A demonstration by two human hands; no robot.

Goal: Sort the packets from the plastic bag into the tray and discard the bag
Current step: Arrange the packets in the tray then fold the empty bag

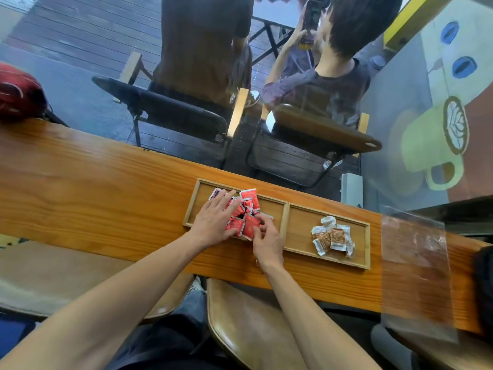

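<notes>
A two-compartment wooden tray [287, 209] lies on the wooden counter. Its left compartment holds a heap of red packets [248, 206]; its right one holds several brown-and-white packets [332, 235]. My left hand [216, 218] lies flat, fingers spread, on the left side of the red heap. My right hand [266, 240] touches the heap's near right edge, fingertips pinching a red packet [249, 227]. The clear plastic bag [416, 268] lies flat on the counter to the right of the tray, apart from both hands.
The counter [93, 182] runs along a window; outside, two people sit on chairs with their backs to me. A red bag [18, 92] rests at the counter's far left. A brown stool [240, 316] stands below the counter's near edge.
</notes>
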